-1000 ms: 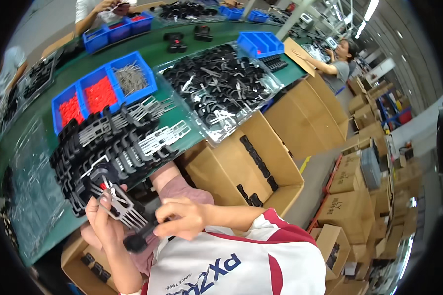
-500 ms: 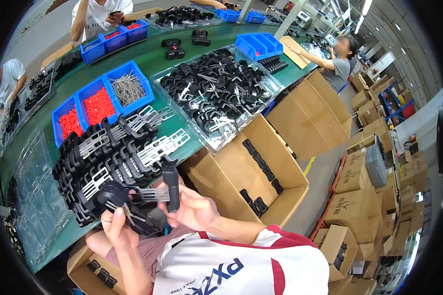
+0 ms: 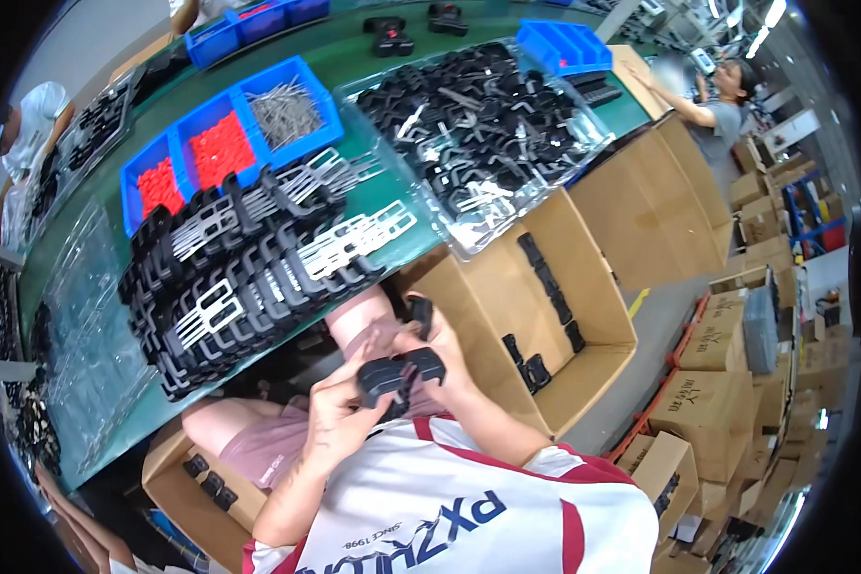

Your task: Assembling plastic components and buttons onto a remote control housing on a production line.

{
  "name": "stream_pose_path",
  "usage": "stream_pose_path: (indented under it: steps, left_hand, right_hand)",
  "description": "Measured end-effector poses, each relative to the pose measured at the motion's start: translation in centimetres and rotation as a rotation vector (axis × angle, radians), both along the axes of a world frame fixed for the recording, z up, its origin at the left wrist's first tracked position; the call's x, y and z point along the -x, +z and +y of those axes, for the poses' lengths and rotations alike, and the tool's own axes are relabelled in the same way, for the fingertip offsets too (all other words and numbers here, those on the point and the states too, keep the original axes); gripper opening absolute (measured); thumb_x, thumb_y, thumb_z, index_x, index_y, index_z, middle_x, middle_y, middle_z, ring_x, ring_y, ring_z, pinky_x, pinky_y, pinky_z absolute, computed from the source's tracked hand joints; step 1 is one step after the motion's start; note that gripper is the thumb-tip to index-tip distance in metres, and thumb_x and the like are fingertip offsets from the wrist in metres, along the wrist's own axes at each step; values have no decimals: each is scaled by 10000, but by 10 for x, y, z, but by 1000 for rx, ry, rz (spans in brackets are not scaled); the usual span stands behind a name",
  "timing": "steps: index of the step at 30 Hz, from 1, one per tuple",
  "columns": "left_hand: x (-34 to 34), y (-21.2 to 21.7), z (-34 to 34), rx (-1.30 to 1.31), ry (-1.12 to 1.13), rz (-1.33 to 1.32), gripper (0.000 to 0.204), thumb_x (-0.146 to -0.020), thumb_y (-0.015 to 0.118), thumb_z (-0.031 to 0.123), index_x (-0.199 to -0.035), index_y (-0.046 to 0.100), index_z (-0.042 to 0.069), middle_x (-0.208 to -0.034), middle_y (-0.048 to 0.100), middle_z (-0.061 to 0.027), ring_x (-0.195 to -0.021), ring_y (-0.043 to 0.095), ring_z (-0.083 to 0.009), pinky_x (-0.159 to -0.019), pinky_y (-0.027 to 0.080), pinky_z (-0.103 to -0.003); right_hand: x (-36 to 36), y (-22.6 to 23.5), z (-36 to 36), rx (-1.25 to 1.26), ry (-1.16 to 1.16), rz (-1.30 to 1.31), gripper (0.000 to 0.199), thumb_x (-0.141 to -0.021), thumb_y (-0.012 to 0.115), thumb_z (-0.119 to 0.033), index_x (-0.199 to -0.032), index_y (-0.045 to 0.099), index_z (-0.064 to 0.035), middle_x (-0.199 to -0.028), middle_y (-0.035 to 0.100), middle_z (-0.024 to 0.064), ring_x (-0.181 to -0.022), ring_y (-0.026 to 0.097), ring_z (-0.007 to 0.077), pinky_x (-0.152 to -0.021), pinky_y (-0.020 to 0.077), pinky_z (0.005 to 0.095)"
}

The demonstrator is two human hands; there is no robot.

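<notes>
Over my lap, in front of my chest, both hands hold one black plastic bracket assembly (image 3: 400, 375) with rounded ends. My left hand (image 3: 340, 409) grips its left end, fingers closed round it. On the other end, the fingers of my right hand (image 3: 445, 349) are closed, with a black piece standing up between them. The underside of the assembly is hidden by the hands. Beyond them on the table lie tight rows of black brackets (image 3: 258, 277), with slotted silver metal plates (image 3: 359, 239) laid on several of them.
A blue three-part bin (image 3: 177, 153) holds red pieces and metal pins. Right of it, a clear tray (image 3: 469, 244) is heaped with black parts. An open cardboard box (image 3: 584, 402) with some black pieces stands at my right, another box (image 3: 167, 469) at my left. A co-worker (image 3: 722, 105) sits far right.
My hands have drawn back from the rows at the table edge to over my lap, closer together. The assembly is turned; its protruding metal plate no longer shows. The whole view has shifted.
</notes>
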State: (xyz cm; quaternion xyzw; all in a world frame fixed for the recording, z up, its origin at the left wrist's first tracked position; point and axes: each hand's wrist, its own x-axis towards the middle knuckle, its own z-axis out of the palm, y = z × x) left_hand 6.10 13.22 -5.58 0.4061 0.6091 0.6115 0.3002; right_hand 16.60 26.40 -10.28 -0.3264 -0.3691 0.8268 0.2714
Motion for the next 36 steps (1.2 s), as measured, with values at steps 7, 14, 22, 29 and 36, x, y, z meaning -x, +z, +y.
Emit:
stream_pose_path:
  steps: [7, 14, 22, 29, 36]
  left_hand:
    - [1, -17, -23, 131, 49, -300, 101, -749, 648, -72, -847, 675, -73, -1210, 597, -201, -1060, 592, -212, -816, 460, -260]
    - [25, -44, -70, 290, 279, -562, 43, -768, 655, -59, -803, 674, -74, -1001, 675, -129, -816, 619, -150, -714, 469, -204]
    - [51, -106, -149, 680, 579, -408, 29, -777, 673, -25, -791, 678, -50, -782, 670, -49, -635, 549, -81, -619, 452, -176]
    - [40, -127, -173, 522, 654, -510, 33, -786, 677, -9, -813, 681, -26, -758, 660, -37, -636, 546, -77, -616, 442, -172]
    - [45, -124, -180, 360, 708, -580, 49, -792, 670, -11, -840, 680, -19, -783, 665, -47, -642, 558, -84, -650, 449, -172]
  right_hand:
    - [7, -79, 19, 151, -391, 87, 317, -845, 686, -107, -1095, 504, -41, -904, 579, 52, -722, 532, 104, -660, 458, 229]
    - [35, -89, 33, 212, -511, 120, 281, -855, 700, -174, -1027, 516, -50, -850, 554, 34, -705, 531, 122, -714, 471, 283]
    - [51, -97, 35, 267, -569, 112, 271, -854, 700, -161, -1020, 510, -63, -882, 549, 32, -707, 533, 125, -717, 475, 283]
    - [47, -95, 37, 219, -613, 61, 260, -857, 695, -155, -1015, 510, -65, -847, 549, 27, -695, 530, 116, -678, 482, 280]
    - [51, -99, 40, 176, -636, -23, 251, -859, 691, -160, -998, 505, -64, -822, 542, 23, -692, 524, 109, -641, 480, 277]
